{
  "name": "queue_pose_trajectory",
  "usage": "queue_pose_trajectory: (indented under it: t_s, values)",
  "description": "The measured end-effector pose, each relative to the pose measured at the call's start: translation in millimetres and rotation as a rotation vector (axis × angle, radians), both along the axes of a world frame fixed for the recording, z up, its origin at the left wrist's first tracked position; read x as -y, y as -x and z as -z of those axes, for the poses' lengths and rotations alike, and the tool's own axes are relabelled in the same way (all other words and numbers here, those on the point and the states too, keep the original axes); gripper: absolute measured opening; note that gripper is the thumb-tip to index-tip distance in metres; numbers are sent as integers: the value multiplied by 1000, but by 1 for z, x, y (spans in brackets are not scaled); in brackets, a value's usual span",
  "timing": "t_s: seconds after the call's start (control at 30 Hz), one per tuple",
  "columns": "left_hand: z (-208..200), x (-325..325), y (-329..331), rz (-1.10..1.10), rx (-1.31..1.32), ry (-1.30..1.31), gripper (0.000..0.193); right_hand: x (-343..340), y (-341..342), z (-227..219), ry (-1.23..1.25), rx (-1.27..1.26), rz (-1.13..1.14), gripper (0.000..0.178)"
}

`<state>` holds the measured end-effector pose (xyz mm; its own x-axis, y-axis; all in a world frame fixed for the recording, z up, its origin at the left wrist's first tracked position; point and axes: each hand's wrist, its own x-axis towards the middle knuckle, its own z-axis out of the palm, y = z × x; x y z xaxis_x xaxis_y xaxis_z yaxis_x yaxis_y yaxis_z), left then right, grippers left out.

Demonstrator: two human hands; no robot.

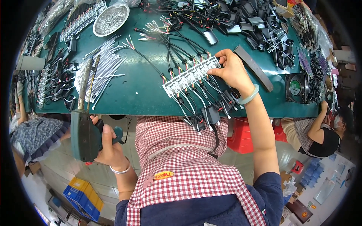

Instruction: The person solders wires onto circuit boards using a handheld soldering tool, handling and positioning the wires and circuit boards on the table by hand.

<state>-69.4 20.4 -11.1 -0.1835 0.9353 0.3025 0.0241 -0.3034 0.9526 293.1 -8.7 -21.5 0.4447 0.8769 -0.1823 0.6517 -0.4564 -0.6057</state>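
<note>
My left hand point(108, 147) is closed around the grip of a dark green soldering gun point(83, 133). Its long metal barrel points up over the table edge, its end over a pile of white cable ties point(109, 69). Between thumb and fingers, my right hand point(234, 73) pinches the right end of a white circuit board panel point(188, 78), which slants across the table near its front edge. Black cables with stripped wire ends point(156, 30) fan out from its far side. Along its near side hang more cables with black plug housings point(211, 114), reaching over the edge.
A dark metal bar point(253, 68) lies right of my right hand, with a cooling fan point(296, 88) beyond it. Black housings point(256, 26) are heaped at the back. A metal bowl point(111, 20) stands back left. Co-workers sit at both sides; one person point(320, 130) is at right.
</note>
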Motion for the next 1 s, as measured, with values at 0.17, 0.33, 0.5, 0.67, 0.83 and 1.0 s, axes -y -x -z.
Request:
queue_pose_trajectory:
  t_s: [0.17, 0.33, 0.5, 0.67, 0.83, 1.0]
  values:
    - [-11, 6, 13, -29, -46, -34, 37, -16, 9, -6, 66, -159, -41, 50]
    - [-18, 18, 10, -88, -55, 194, 32, 8, 9, 20, -302, 11, -132, 54]
    - [-17, 33, 22, -64, -117, 59, 34, 20, 8, 11, -176, 95, -178, 53]
    - [-18, 36, 30, -89, -117, -90, 37, 14, 6, 1, -80, 44, -203, 50]
    - [-12, 39, 49, -71, 25, -28, 35, 31, 13, -27, -135, -917, 10, 47]
    - [-26, 42, 69, -114, 223, 56, 36, 58, 35, -66, -378, -857, 46, 38]
